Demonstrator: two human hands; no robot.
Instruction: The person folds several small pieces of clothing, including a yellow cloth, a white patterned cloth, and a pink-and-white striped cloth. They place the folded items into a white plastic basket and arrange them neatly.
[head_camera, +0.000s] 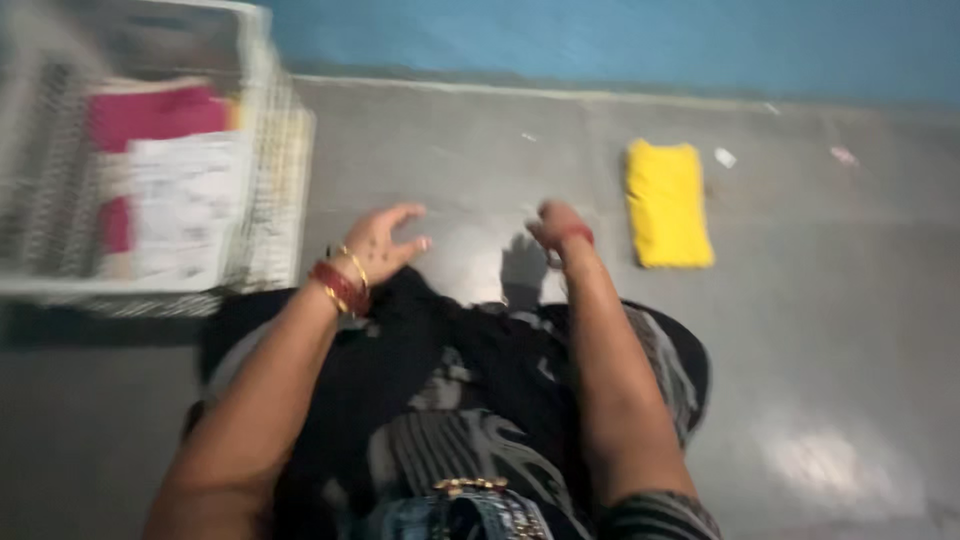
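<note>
The picture is motion-blurred. My left hand (385, 240) hovers above the grey floor with fingers spread and nothing in it; red and gold bangles circle its wrist. My right hand (553, 225) hangs beside it, fingers curled downward, with a red thread at the wrist; it seems to hold nothing. A folded yellow cloth (667, 203) lies flat on the floor to the right of my right hand, apart from it. A white wire basket (265, 215) stands at the left, close to my left hand, with folded pink and white printed cloths (170, 180) inside.
The grey floor (830, 330) meets a blue wall (600, 40) at the back. Small scraps (725, 157) lie near the wall. My lap, in dark patterned fabric (450, 400), fills the lower middle.
</note>
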